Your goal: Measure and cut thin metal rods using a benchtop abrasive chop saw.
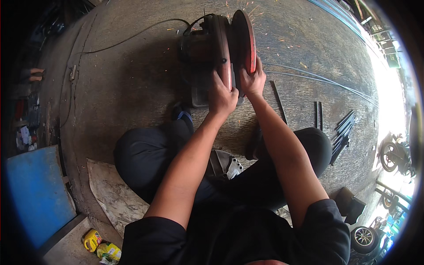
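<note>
A power machine (194, 49) with a dark motor housing, which looks like a cut-off saw, stands in front of me. My left hand (222, 98) is closed around the lower end of its curved reddish guard (220, 42). Just to the right stands a large round disc (244, 37), dark-faced with a red rim, seen nearly edge-on. At its bottom edge my right hand (253, 82) grips the disc, the fingers partly hidden behind it. Orange sparks fly beyond and to the right of the disc. The place where they start is hidden.
Long thin rods (322, 78) lie on the worn floor to the right. Nearer are short dark bars (318, 115) and a bundle of tubes (343, 132). A black cable (137, 34) runs left from the machine. My bent legs flank a metal part (221, 165). A blue panel (40, 190) stands at left.
</note>
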Action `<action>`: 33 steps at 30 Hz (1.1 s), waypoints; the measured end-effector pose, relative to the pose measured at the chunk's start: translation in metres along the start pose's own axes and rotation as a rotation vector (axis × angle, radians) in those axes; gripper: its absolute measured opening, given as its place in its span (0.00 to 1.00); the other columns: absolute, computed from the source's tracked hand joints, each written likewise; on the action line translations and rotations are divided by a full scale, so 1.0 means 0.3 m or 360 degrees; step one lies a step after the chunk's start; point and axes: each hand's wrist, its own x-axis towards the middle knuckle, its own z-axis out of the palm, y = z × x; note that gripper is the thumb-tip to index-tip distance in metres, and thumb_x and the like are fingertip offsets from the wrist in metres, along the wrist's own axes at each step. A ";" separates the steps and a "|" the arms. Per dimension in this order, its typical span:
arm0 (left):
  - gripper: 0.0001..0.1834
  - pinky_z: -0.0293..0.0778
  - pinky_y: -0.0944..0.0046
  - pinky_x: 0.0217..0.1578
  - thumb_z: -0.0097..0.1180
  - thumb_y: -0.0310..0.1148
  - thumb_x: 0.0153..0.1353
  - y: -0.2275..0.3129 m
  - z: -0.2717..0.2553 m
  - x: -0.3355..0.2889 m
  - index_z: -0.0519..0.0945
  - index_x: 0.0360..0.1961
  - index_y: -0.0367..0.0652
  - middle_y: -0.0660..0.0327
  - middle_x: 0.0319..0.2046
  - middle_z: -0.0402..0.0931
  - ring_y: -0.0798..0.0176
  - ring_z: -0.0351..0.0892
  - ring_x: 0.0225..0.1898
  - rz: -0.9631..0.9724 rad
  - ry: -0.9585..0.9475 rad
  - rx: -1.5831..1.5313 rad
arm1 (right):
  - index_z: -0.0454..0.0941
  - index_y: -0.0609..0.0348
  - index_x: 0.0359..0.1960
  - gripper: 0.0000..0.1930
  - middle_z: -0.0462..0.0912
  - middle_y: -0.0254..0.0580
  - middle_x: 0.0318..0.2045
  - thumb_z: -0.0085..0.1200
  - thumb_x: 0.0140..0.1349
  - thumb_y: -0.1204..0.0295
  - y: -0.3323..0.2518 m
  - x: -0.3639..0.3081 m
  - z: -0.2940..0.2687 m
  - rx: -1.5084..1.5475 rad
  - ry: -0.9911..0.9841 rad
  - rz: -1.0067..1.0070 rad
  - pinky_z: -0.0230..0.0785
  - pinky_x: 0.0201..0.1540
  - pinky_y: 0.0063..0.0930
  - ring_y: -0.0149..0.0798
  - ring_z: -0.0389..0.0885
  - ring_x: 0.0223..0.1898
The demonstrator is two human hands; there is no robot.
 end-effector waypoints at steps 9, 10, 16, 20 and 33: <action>0.40 0.70 0.48 0.51 0.58 0.24 0.46 -0.005 0.001 0.000 0.55 0.61 0.27 0.31 0.48 0.70 0.32 0.72 0.50 0.0060 0.0012 -0.0038 | 0.68 0.54 0.59 0.32 0.81 0.58 0.42 0.59 0.48 0.65 -0.002 0.001 0.001 0.0014 -0.0027 0.0064 0.73 0.44 0.46 0.61 0.79 0.43; 0.40 0.70 0.48 0.51 0.58 0.24 0.46 -0.005 0.001 0.000 0.55 0.61 0.27 0.31 0.48 0.70 0.33 0.72 0.50 0.0048 0.0009 -0.0034 | 0.68 0.54 0.59 0.32 0.81 0.58 0.42 0.59 0.48 0.65 -0.002 0.001 0.002 0.0013 -0.0016 0.0053 0.73 0.44 0.46 0.61 0.79 0.43; 0.41 0.70 0.48 0.52 0.60 0.24 0.45 -0.006 0.000 -0.004 0.55 0.61 0.27 0.32 0.48 0.70 0.33 0.72 0.50 0.0063 0.0022 -0.0002 | 0.68 0.54 0.58 0.32 0.81 0.58 0.41 0.59 0.49 0.65 -0.001 0.000 0.003 0.0012 -0.0009 0.0043 0.72 0.44 0.47 0.61 0.79 0.42; 0.42 0.70 0.48 0.52 0.60 0.24 0.45 -0.010 0.001 -0.004 0.55 0.61 0.27 0.32 0.49 0.70 0.33 0.72 0.51 -0.0015 -0.0028 -0.0005 | 0.68 0.54 0.58 0.31 0.81 0.58 0.41 0.59 0.49 0.64 -0.009 -0.001 0.003 0.0001 0.0020 0.0033 0.72 0.43 0.46 0.61 0.79 0.42; 0.42 0.70 0.48 0.52 0.60 0.25 0.46 -0.026 0.014 -0.004 0.55 0.61 0.27 0.31 0.49 0.69 0.33 0.72 0.51 -0.0037 -0.0036 -0.0015 | 0.68 0.56 0.58 0.31 0.81 0.58 0.41 0.59 0.49 0.64 0.007 -0.001 0.008 -0.0012 -0.0006 0.0021 0.73 0.42 0.47 0.61 0.80 0.41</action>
